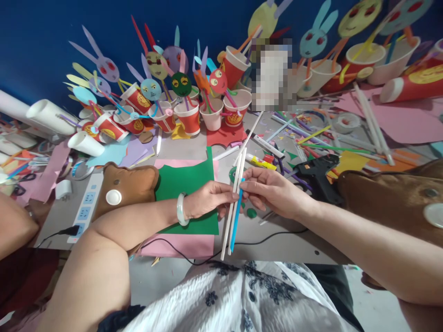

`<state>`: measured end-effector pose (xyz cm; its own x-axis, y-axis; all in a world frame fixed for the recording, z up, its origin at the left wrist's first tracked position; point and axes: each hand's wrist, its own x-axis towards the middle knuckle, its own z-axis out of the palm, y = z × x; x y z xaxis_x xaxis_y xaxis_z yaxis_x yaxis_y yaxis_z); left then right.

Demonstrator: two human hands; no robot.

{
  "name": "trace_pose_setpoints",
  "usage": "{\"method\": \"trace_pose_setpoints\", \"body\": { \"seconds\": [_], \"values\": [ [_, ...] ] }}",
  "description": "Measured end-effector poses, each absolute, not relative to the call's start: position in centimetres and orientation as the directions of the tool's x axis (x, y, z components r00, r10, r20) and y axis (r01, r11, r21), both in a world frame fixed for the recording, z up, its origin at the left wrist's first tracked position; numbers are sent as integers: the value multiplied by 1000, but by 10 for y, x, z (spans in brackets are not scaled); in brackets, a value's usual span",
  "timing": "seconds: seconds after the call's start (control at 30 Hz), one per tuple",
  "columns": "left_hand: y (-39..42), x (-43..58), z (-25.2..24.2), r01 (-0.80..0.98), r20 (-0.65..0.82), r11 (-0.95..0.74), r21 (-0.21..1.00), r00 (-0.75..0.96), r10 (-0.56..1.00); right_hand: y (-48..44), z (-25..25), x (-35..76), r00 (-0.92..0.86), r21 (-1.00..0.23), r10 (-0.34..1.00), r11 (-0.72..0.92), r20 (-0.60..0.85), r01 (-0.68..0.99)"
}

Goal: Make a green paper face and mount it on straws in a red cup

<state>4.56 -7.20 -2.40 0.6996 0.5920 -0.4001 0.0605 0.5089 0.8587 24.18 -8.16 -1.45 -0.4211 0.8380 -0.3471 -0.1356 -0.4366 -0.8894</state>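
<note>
My left hand, with a pale bangle at its wrist, is closed around a few thin white paper sticks and a shorter blue stick. The sticks lean nearly side by side, lower ends toward the table's front edge. My right hand pinches the upper end of the blue stick between thumb and fingers. Beneath my left hand lies a green paper sheet on pink paper. Small green paper discs lie under my right hand.
Paper cups with rabbit-faced figures line the back. A black glue gun lies at right, near a brown plush cushion. Another brown cushion and a power strip sit left. A black cable crosses the front. Another person's arm shows left.
</note>
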Motion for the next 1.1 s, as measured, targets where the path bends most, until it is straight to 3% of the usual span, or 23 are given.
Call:
{"method": "trace_pose_setpoints", "body": {
  "seconds": [0.3, 0.67, 0.97, 1.1],
  "values": [
    [-74, 45, -27, 86, -393, 507, 857, 746, 537, -83, -11, 240, -513, -907, 791, -417, -335, -50],
    [-75, 44, -31, 71, -364, 484, 872, 756, 545, -86, -11, 237, -421, -938, 848, -346, -321, 19],
    [-75, 44, -26, 107, -402, 504, 857, 751, 524, -93, -7, 236, -332, -975, 918, -193, -218, 108],
    [-77, 44, -23, 103, -385, 490, 866, 763, 520, -95, -8, 235, -381, -978, 901, -190, -210, 88]
  ]
}}
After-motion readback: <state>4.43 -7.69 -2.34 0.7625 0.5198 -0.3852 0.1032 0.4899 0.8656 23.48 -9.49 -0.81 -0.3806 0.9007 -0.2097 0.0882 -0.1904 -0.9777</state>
